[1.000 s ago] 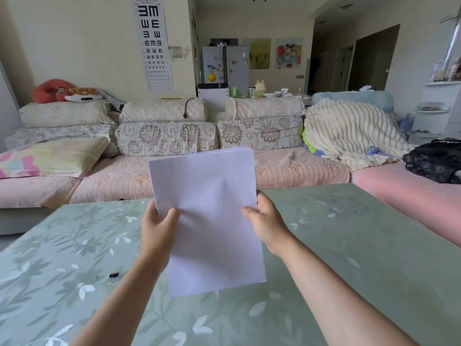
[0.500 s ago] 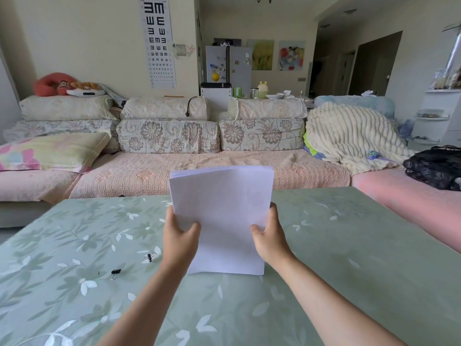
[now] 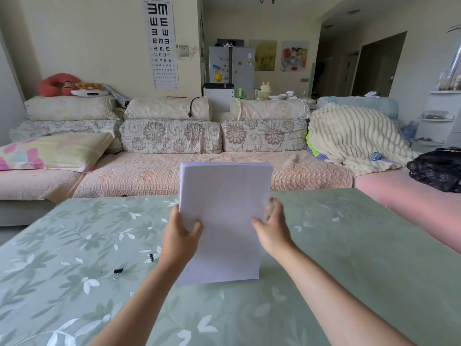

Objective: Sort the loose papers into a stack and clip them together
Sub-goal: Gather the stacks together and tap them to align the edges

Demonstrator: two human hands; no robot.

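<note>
**Stack standing on edge**

My left hand [image 3: 180,236] grips the paper stack [image 3: 224,216] by its left side, thumb in front. Its bottom edge rests on the green table [image 3: 349,245]. My right hand [image 3: 272,228] is beside the right edge, fingers spread and blurred. A binder clip [image 3: 118,270] lies well left.

— anything you can read from where you sit?
— only the eye chart [image 3: 161,43] on the wall [image 3: 87,41]: rows of black "e" shapes turned left, right, up and down, smaller with each row.
— does it have a heading?
— a thin line of print along its top edge, too small for me. same with the stickers [image 3: 219,71] on the fridge [image 3: 243,68].
</note>
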